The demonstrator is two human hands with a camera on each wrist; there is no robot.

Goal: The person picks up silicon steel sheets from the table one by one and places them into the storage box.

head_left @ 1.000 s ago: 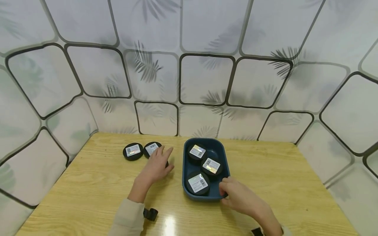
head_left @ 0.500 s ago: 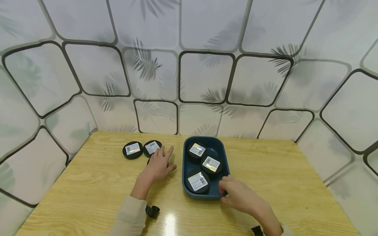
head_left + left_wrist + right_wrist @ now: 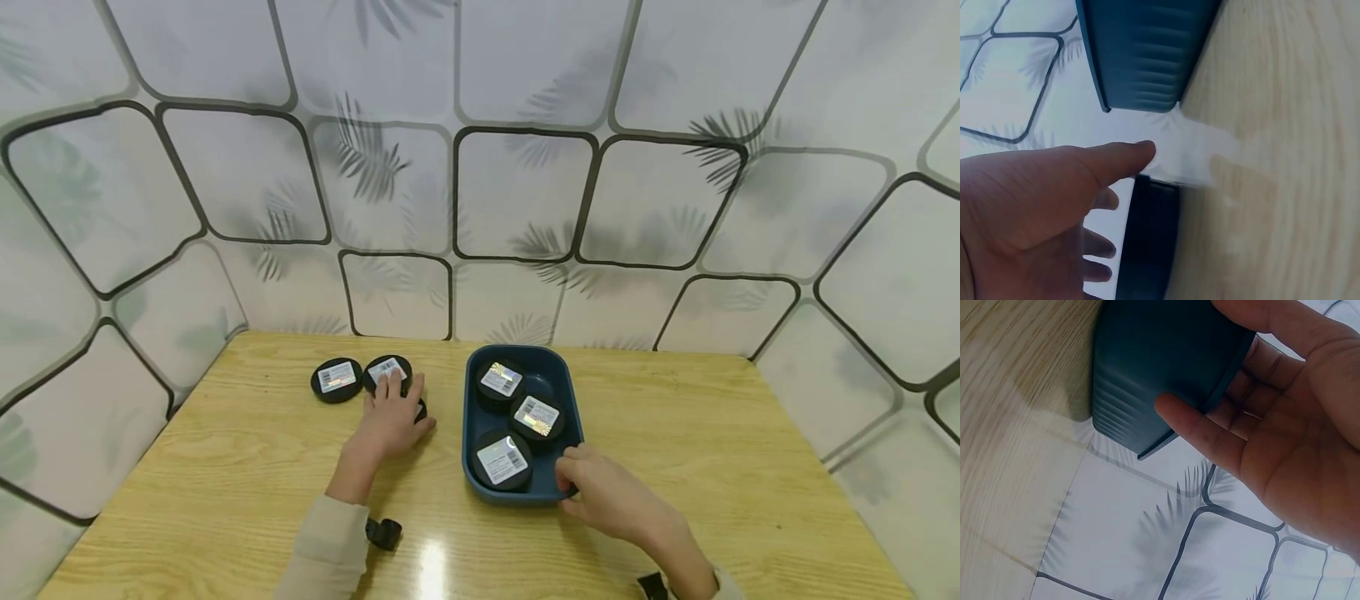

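My left hand [image 3: 388,423] hovers palm down, fingers spread, over a black round tin-like container [image 3: 1149,244] with a white label; the hand mostly hides it in the head view. Its fingertips overlap a second black round container [image 3: 375,385] just behind. To the left lies a third, a black disc-shaped one [image 3: 337,381]. At the near right corner of a dark blue plastic bin [image 3: 553,379], my right hand [image 3: 611,496] grips the rim between thumb and fingers. Inside the bin are three labelled black round containers [image 3: 502,462], lying flat.
A light wooden table [image 3: 697,467] carries everything. Behind it and along both sides stands a pale patterned wall covering [image 3: 405,200]. The bin's left wall faces my left hand, with a strip of tabletop between them.
My left hand has shifted a little left over the front container, whose right edge now shows beside the fingers. The right hand stays on the bin, which has not moved.
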